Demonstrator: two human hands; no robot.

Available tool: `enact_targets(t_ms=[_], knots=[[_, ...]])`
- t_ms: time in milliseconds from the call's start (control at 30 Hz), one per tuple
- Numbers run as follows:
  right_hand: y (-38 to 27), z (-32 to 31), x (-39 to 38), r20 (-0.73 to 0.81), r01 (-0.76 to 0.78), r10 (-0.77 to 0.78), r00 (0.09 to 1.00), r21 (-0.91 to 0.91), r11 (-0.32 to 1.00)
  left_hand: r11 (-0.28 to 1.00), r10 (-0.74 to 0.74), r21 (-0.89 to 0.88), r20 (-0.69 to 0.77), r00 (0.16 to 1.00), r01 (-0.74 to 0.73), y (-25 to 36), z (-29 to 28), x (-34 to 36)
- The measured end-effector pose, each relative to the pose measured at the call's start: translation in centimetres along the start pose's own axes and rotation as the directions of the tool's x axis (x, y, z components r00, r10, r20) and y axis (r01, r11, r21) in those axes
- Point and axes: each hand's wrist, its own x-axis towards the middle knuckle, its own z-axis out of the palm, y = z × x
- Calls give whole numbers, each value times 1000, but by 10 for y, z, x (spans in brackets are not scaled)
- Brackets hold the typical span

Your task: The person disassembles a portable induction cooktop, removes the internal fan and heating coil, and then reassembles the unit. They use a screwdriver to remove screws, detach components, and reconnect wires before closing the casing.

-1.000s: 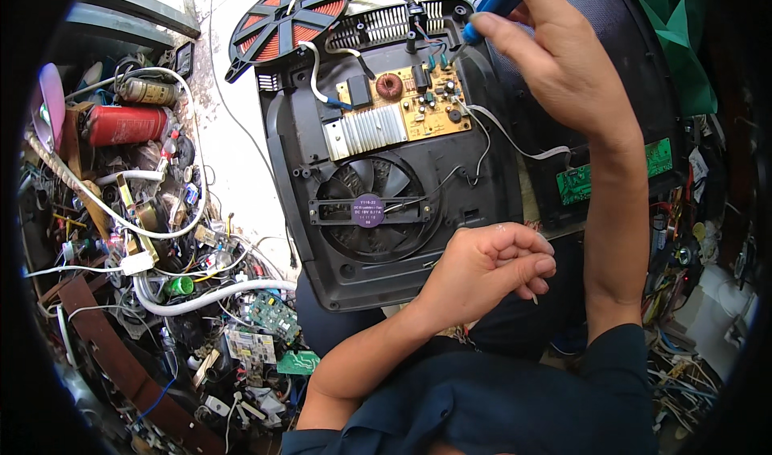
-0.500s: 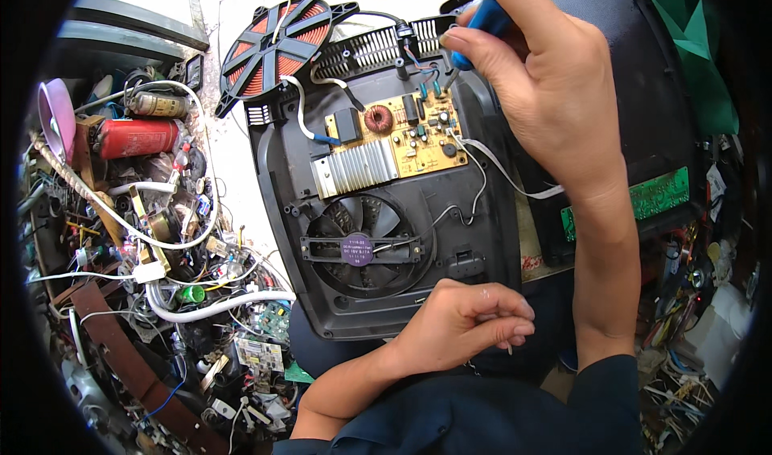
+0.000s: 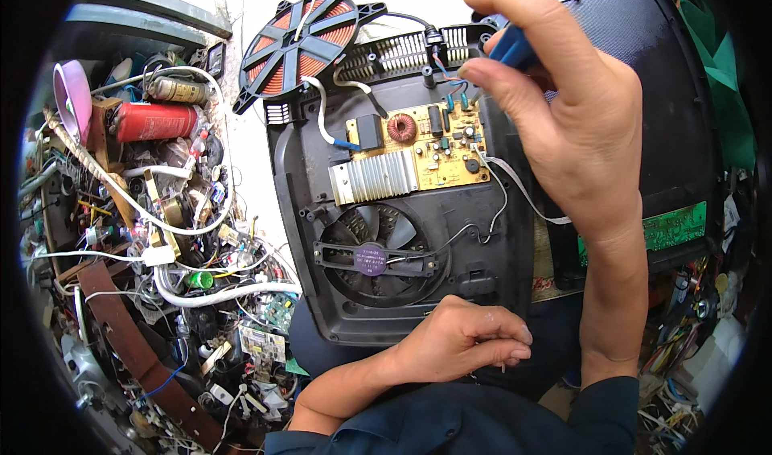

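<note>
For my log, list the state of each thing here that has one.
Right grip: shut on blue tool
Left grip: curled around thin piece
Black casing: open, insides exposed
Coil: overhanging casing's corner, wired
Circuit board: inside casing, wired
Fan: mounted, wired
Green board: partly hidden
Red cylinder: lying sideways

Dark navy shirt [image 3: 450, 423], creased cloth, short sleeves [image 3: 605, 407] ending near the elbows, bare forearms [image 3: 613, 302]; dark blue legwear [image 3: 320, 334]; bare left hand [image 3: 465, 336], small pale flecks on its fingers, bare right hand [image 3: 575, 117]
</note>
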Motion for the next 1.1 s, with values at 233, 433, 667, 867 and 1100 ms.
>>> enact_targets(t_ms=[233,433,667,867,1100], knots=[[-11,9,0,210,-146,165,964,-102,984,993,-56,-106,7,998,57,3,2,1],[-40,-37,-18,134,-122,113,985,59,991,991,-52,-124,30,998,56,2,-1,-2],[-64,-50,-89,141,-157,152,978,27,987,995,-49,-85,45,998,53,4,-2,-8],[-61,-48,-100,156,-9,20,988,-67,998,996,-44,-70,64,997,49,8,-4,-10],[-60,-47,-99,247,8,21,969,-118,993,995,-27,-93,43,999,31,3,-2,-10]])
